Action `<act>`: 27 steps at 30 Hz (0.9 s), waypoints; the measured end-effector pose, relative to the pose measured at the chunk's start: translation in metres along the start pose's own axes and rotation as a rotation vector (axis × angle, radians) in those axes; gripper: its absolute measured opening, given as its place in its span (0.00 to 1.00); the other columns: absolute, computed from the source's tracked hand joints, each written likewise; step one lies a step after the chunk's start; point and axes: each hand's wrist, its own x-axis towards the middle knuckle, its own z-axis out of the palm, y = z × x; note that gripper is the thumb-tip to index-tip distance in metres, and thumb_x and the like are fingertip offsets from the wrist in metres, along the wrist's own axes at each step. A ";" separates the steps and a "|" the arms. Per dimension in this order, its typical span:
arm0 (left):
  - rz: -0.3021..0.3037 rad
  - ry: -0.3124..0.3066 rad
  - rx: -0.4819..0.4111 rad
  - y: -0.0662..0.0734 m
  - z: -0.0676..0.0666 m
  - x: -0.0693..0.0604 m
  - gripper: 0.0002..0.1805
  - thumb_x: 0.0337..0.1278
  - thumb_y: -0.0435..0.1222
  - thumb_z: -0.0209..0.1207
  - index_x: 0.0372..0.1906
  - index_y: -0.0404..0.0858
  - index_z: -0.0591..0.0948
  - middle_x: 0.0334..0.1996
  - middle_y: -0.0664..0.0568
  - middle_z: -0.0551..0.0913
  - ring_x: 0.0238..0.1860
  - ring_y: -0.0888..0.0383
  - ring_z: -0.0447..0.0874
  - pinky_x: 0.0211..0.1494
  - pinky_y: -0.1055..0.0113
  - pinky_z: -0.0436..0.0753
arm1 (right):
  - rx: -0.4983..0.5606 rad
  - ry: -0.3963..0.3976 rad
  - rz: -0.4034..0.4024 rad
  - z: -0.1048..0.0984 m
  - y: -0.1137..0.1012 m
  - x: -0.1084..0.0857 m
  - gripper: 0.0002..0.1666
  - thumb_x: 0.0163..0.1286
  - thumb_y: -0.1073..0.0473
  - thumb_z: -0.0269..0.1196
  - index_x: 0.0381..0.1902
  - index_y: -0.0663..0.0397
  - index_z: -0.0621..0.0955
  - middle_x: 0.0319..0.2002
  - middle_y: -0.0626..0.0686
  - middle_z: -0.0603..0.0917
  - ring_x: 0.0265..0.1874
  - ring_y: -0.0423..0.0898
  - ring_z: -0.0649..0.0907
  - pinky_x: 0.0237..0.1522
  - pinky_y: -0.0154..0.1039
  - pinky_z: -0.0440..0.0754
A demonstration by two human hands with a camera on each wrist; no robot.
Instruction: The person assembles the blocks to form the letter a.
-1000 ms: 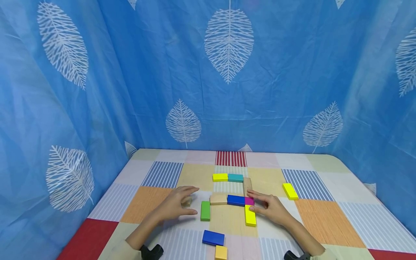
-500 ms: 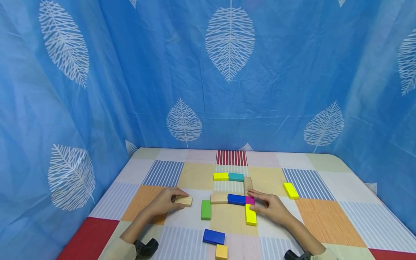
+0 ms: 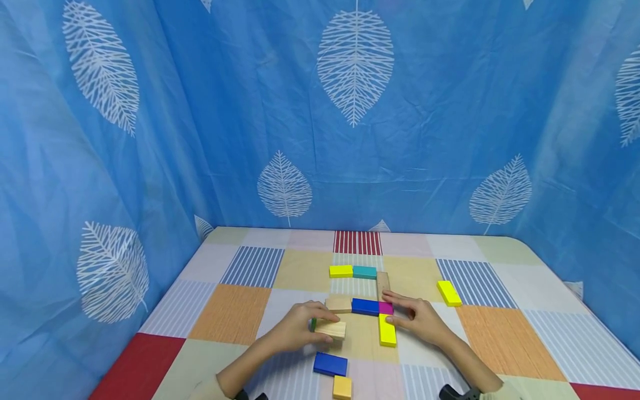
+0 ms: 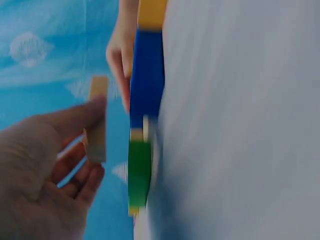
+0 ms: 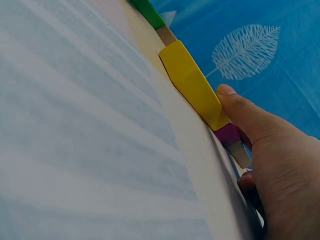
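Note:
In the head view my left hand (image 3: 295,329) pinches a plain wooden block (image 3: 334,330) between thumb and fingers. It hangs over the green block (image 3: 313,324), hiding most of it; in the left wrist view the held block (image 4: 98,132) is clear of the laid blocks. My right hand (image 3: 422,320) rests at the right end of the layout, its thumb at the yellow block (image 3: 387,332) and a fingertip by the upright-running wooden block (image 3: 382,284). Between these lies a magenta block (image 3: 385,308), adjoining a dark blue block (image 3: 365,306) and another wooden block (image 3: 338,304).
A yellow block (image 3: 341,271) and a teal block (image 3: 364,272) form the far row. Another yellow block (image 3: 449,293) lies apart at right. Nearer me are a blue block (image 3: 330,364) and an orange-yellow block (image 3: 342,387). A blue curtain (image 3: 425,111) stands behind the patchwork-covered table (image 3: 235,311).
My left hand has reached the loose wooden block at left, gripped it, and carried it right to above the green block. The right hand has stayed in place.

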 end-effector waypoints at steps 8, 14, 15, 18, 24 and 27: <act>0.049 0.005 0.092 0.011 0.027 0.005 0.18 0.45 0.43 0.68 0.45 0.44 0.84 0.42 0.62 0.81 0.46 0.66 0.76 0.51 0.70 0.75 | -0.018 0.002 -0.003 -0.001 -0.001 0.001 0.31 0.56 0.45 0.66 0.57 0.46 0.78 0.58 0.48 0.76 0.16 0.34 0.59 0.17 0.29 0.63; 0.052 0.008 0.189 0.012 0.037 0.006 0.17 0.44 0.43 0.69 0.43 0.44 0.85 0.39 0.63 0.81 0.43 0.68 0.76 0.48 0.74 0.75 | -0.009 -0.004 -0.002 0.000 0.000 0.000 0.30 0.56 0.46 0.66 0.57 0.47 0.78 0.58 0.50 0.75 0.17 0.34 0.61 0.17 0.29 0.63; 0.051 0.009 0.194 0.012 0.037 0.006 0.17 0.44 0.43 0.69 0.43 0.44 0.85 0.39 0.63 0.81 0.43 0.69 0.76 0.48 0.74 0.75 | -0.007 -0.003 -0.003 0.000 0.000 -0.001 0.30 0.56 0.46 0.66 0.57 0.48 0.78 0.58 0.50 0.75 0.18 0.34 0.61 0.17 0.29 0.63; 0.046 0.013 0.196 0.012 0.038 0.006 0.18 0.44 0.43 0.69 0.44 0.44 0.85 0.39 0.63 0.82 0.43 0.69 0.76 0.47 0.74 0.75 | -0.006 0.002 -0.007 0.000 -0.001 -0.001 0.30 0.56 0.47 0.67 0.57 0.48 0.78 0.58 0.51 0.75 0.17 0.33 0.60 0.17 0.29 0.63; 0.021 0.038 0.132 0.011 0.032 0.006 0.21 0.47 0.46 0.66 0.47 0.42 0.83 0.42 0.60 0.83 0.46 0.65 0.78 0.50 0.69 0.76 | -0.008 0.007 -0.007 0.000 -0.002 -0.001 0.30 0.56 0.47 0.67 0.57 0.48 0.78 0.58 0.50 0.75 0.17 0.33 0.59 0.16 0.29 0.62; 0.004 0.094 0.095 0.005 0.022 0.008 0.19 0.51 0.44 0.64 0.49 0.41 0.82 0.45 0.57 0.82 0.49 0.61 0.78 0.53 0.62 0.76 | -0.008 0.002 -0.006 0.000 -0.002 -0.001 0.30 0.57 0.46 0.66 0.57 0.48 0.78 0.58 0.50 0.75 0.17 0.34 0.61 0.17 0.29 0.63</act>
